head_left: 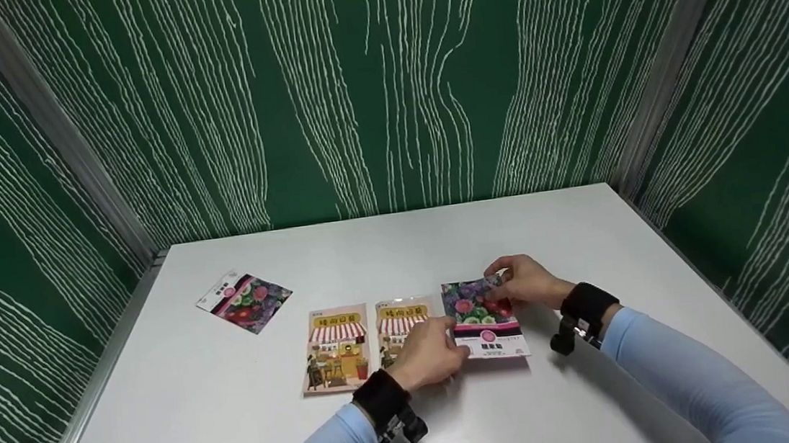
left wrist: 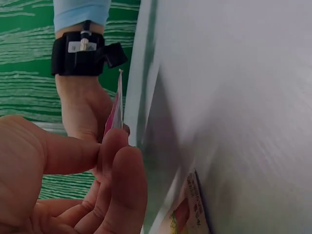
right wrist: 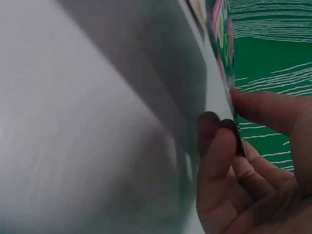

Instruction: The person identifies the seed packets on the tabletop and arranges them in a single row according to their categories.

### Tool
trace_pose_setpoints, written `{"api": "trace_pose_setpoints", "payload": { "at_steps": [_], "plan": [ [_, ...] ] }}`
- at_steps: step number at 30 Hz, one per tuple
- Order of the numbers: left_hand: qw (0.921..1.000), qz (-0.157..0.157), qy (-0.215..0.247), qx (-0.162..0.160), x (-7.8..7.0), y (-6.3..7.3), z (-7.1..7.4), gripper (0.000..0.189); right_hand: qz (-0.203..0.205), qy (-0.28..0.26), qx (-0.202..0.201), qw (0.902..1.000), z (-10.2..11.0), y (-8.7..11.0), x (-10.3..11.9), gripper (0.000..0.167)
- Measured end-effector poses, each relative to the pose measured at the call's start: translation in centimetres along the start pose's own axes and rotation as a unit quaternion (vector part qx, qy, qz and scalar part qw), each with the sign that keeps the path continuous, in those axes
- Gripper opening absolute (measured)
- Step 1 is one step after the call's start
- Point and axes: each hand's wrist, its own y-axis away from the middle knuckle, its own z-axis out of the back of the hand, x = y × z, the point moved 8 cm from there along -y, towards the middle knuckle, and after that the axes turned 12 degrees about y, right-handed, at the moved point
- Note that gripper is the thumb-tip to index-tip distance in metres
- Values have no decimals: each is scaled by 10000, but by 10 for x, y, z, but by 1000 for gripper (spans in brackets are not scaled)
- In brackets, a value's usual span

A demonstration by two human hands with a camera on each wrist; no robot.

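A flower-print seed packet is held slightly above the table between both hands. My left hand pinches its left edge; in the left wrist view the thumb and fingertips meet on the thin edge. With thumb and fingers my right hand pinches the upper right part, and the right wrist view shows the packet's pale back. Just left of it lie two shopfront-print packets, side by side and flat: the left one shows whole, while the right one is partly hidden by my left hand.
Farther left on the white table another flower-print packet lies at a slant. Green walls with white wavy lines enclose the table at the back and both sides.
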Motion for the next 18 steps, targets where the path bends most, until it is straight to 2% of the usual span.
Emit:
{"api": "trace_pose_setpoints", "payload": {
  "at_steps": [5,11,14,18],
  "plan": [
    [9992,-1,-392,95,3,3,-7,16,138,583,-95,9982,-3,-3,1,50],
    [9985,85,-541,41,4,6,-8,13,561,1240,-255,9904,-5,-5,8,43],
    [9971,39,-758,-11,3,5,-8,10,759,1485,-339,9854,-6,-4,11,40],
    [9950,-40,-995,-67,2,5,-9,13,759,1578,-405,9837,-7,-5,10,39]
  ]
}}
